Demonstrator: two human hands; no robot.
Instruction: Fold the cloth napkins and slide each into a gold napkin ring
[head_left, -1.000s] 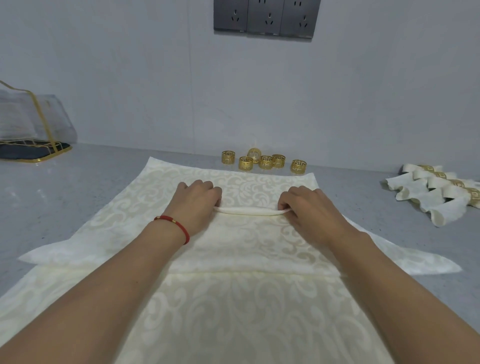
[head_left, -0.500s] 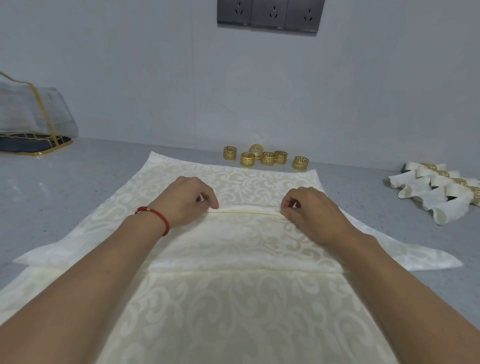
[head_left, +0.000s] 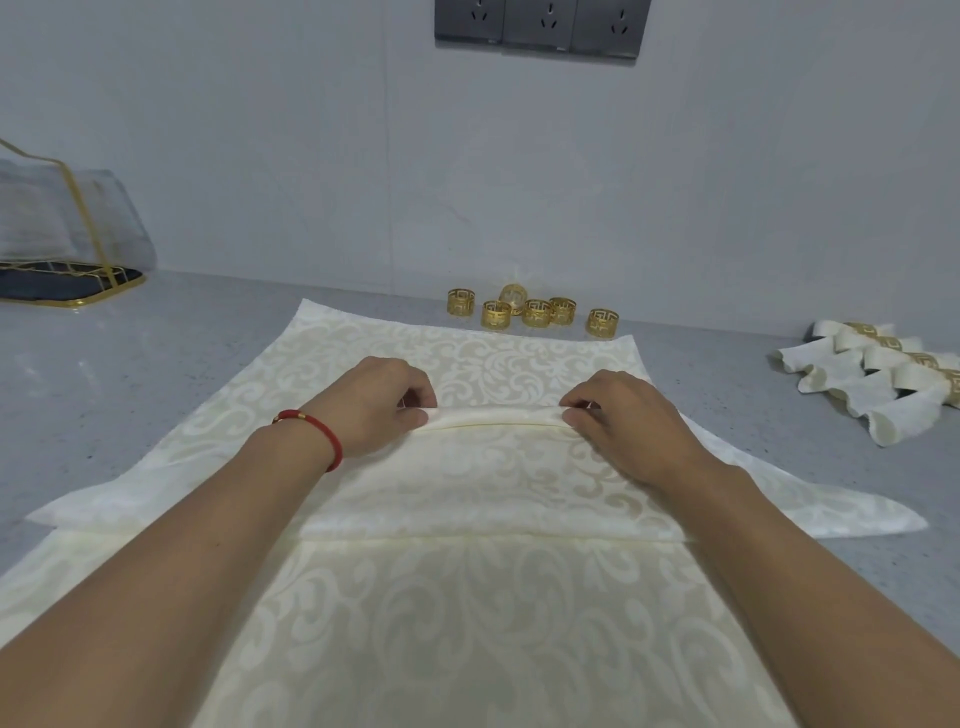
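A cream damask napkin (head_left: 483, 467) lies spread on the grey counter, with a narrow fold raised across its middle. My left hand (head_left: 374, 405), with a red bracelet at the wrist, pinches the left end of that fold. The fold's right end is pinched by my right hand (head_left: 628, 421). More cream cloth (head_left: 441, 634) lies underneath, toward me. Several gold napkin rings (head_left: 535, 312) stand in a cluster by the wall, just beyond the napkin's far edge.
Several rolled napkins in gold rings (head_left: 883, 379) lie at the right on the counter (head_left: 130, 374). A gold-framed mesh cover on a dark tray (head_left: 57, 244) stands at the far left. Grey wall sockets (head_left: 540, 26) are above.
Both hands have drawn back slightly toward me along the napkin, and the rolled edge between them has flattened into a thin creased fold that they still pinch.
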